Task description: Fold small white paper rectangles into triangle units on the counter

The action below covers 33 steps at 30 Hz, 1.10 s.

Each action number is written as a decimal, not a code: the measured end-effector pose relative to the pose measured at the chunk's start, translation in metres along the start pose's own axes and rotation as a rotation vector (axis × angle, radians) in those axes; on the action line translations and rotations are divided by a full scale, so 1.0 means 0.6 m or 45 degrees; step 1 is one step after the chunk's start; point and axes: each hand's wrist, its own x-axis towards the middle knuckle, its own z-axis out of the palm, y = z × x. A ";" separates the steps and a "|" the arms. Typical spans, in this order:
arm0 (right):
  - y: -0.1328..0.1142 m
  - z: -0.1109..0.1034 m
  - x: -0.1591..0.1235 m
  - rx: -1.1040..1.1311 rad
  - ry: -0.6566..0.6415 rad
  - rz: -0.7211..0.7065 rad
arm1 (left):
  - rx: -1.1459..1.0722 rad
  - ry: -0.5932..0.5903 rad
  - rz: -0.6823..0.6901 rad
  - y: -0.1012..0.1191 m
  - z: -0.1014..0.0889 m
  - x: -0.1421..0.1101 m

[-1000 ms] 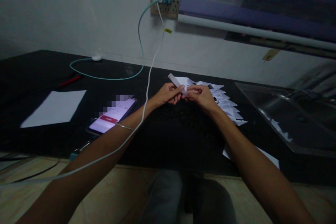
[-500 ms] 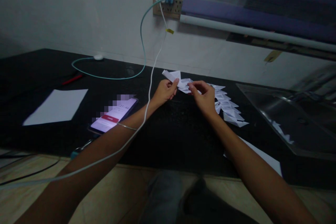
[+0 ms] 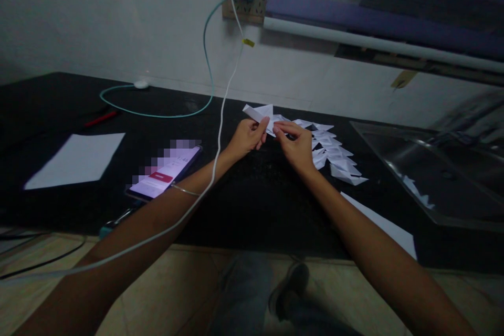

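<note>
The left hand (image 3: 246,138) pinches a small folded white paper piece (image 3: 258,112) between thumb and curled fingers, above the far middle of the black worktop (image 3: 260,210). The piece reaches beyond those fingers, its long axis slanting from far left to near right. The right hand (image 3: 298,148) is just to the right of this slant's near end, its thumb and index finger drawn together there; whether they grip the paper or only meet beside it, I cannot tell. The left hand is the nearer to the bulk of the piece. A zigzag row of folded white paper pieces (image 3: 348,170) runs from behind the right hand toward the near right. A flat white paper sheet (image 3: 79,160) lies at the left, well apart, and a lit phone (image 3: 163,176) lies beside the left forearm.
</note>
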 end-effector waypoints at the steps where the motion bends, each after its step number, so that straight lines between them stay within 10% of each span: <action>1: 0.002 0.001 0.000 0.027 -0.019 0.007 | 0.005 -0.004 0.005 0.000 0.000 0.000; 15: 0.012 0.012 -0.001 0.308 -0.043 0.367 | -0.060 0.012 -0.048 0.006 0.004 0.000; 23: 0.015 0.007 0.002 -0.193 0.135 0.018 | -0.387 0.104 -0.300 0.002 0.007 0.012; 33: 0.005 0.015 -0.012 -0.148 -0.202 -0.148 | -0.429 0.343 -0.238 -0.014 -0.013 0.014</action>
